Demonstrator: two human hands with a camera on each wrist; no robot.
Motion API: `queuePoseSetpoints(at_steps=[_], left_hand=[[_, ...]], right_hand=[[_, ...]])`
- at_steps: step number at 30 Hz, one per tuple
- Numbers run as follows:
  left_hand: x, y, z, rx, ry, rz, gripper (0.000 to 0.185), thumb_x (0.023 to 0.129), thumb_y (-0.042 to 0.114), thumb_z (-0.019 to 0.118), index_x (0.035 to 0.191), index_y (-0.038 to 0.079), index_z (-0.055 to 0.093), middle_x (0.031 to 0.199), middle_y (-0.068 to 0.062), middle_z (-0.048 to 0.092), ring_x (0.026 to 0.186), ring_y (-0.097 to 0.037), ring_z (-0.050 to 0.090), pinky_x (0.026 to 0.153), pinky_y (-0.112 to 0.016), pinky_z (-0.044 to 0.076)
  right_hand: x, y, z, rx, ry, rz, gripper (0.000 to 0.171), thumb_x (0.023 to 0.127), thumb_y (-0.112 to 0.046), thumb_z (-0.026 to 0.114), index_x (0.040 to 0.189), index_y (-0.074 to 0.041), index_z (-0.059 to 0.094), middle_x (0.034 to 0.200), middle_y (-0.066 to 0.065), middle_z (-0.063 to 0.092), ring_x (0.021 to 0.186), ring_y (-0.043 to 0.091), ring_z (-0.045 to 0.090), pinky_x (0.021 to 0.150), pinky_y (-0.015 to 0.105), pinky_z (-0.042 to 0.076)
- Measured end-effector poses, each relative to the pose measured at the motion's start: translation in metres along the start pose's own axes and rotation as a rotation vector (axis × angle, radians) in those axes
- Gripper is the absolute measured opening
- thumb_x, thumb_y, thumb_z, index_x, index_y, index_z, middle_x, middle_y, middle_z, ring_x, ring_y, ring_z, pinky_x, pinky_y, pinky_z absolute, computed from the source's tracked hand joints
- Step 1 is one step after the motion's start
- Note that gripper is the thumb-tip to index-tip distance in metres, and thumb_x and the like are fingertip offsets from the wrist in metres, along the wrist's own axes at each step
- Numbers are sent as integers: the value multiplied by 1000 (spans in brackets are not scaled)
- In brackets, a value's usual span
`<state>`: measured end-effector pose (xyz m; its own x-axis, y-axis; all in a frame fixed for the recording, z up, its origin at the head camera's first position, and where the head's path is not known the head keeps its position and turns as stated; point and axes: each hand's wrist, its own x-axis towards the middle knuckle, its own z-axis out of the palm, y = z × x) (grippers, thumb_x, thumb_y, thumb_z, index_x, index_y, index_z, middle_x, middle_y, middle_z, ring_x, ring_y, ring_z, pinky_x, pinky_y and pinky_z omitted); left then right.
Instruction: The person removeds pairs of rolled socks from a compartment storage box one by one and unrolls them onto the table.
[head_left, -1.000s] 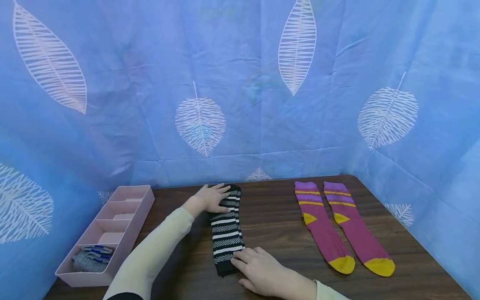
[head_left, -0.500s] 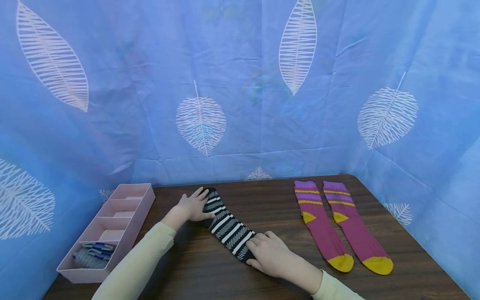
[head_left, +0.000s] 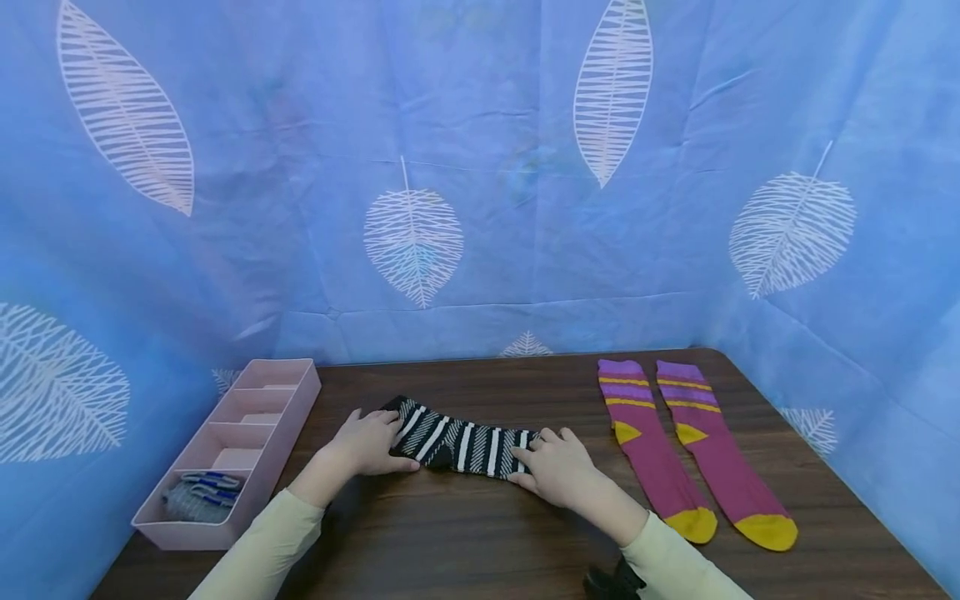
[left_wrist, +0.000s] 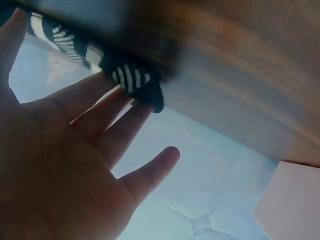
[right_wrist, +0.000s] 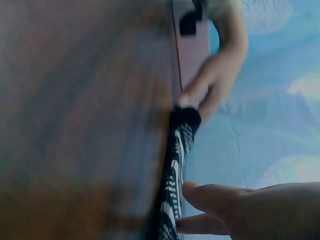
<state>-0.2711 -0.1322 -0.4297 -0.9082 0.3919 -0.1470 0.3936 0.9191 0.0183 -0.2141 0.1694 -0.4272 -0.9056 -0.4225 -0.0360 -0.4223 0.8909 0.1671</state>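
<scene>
A pair of black socks with white stripes [head_left: 468,447] lies crosswise on the table, one sock stacked on the other. At its left, cuff end rests my left hand [head_left: 363,444], thumb spread away from the fingers. In the left wrist view its straight fingers [left_wrist: 127,122] reach the sock's dark edge, the little finger standing apart. My right hand [head_left: 558,467] lies over the toe end, fingers relaxed on the fabric. Thumb and a finger touch the striped socks [right_wrist: 172,187] in the right wrist view.
On the left stands a pink divided box [head_left: 288,433], with folded grey socks [head_left: 201,498] in its nearest compartment. Two maroon socks [head_left: 660,454] with yellow toes lie side by side on the right of the brown table [head_left: 450,533]. A blue leaf-patterned curtain [head_left: 487,250] hangs behind.
The striped socks have turned from pointing toward me to lying crosswise, toe end swung to the right. My left hand has come nearer and leftward; my right hand has moved away from me and rightward.
</scene>
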Motion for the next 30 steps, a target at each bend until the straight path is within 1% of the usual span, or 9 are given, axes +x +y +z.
queuePoseSetpoints(at_steps=[4,7,10,13,15,18,22,26,30], left_hand=[[-18,7,1,-10,42,7,83,80,69,64,129,2,61,139,-14,56,133,-33,49,110,-63,30],[-30,12,2,-7,65,23,81,78,68,65,123,1,65,134,-13,60,131,-33,51,110,-63,31],[-39,15,3,1,74,38,79,78,69,64,120,2,68,131,-11,61,130,-33,51,110,-63,32],[-50,20,4,-1,78,58,78,78,70,64,117,3,69,129,-10,62,129,-33,52,109,-62,33],[-58,25,4,-11,82,79,77,78,70,64,116,4,70,127,-9,63,127,-34,53,108,-62,35],[-69,31,5,-27,87,129,75,78,70,64,114,5,70,122,-7,64,122,-32,57,103,-61,39],[-80,42,4,-51,73,204,73,79,71,61,115,8,71,116,-3,65,113,-25,61,96,-57,46],[-85,49,6,-78,40,261,71,79,74,58,116,14,71,113,1,65,107,-18,61,93,-52,49],[-87,55,5,-100,-3,302,69,80,76,55,118,21,70,115,5,64,109,-16,60,95,-51,49]], right_hand=[[12,7,0,48,-7,44,45,95,-55,52,128,-28,64,122,1,69,114,23,55,96,49,43],[21,12,1,75,-13,55,43,95,-53,53,127,-27,66,119,1,70,110,24,55,90,47,43],[30,15,3,86,-4,54,43,94,-52,55,126,-26,66,118,2,71,107,25,54,85,45,43],[38,18,4,102,8,51,42,94,-50,57,125,-25,67,117,3,71,104,25,55,83,45,43],[43,20,4,128,8,46,41,94,-49,58,125,-24,67,118,3,71,105,26,55,83,46,43],[51,24,5,164,-3,34,41,94,-47,58,126,-23,67,121,3,69,106,28,55,82,46,43],[61,30,8,189,-24,15,42,95,-45,58,129,-23,64,130,5,65,111,31,54,83,48,43],[72,35,10,176,-54,-9,44,95,-46,58,133,-25,61,140,4,58,121,32,52,91,52,43],[82,40,10,191,-97,-47,48,95,-47,57,139,-27,55,148,3,50,131,33,48,102,58,39]])
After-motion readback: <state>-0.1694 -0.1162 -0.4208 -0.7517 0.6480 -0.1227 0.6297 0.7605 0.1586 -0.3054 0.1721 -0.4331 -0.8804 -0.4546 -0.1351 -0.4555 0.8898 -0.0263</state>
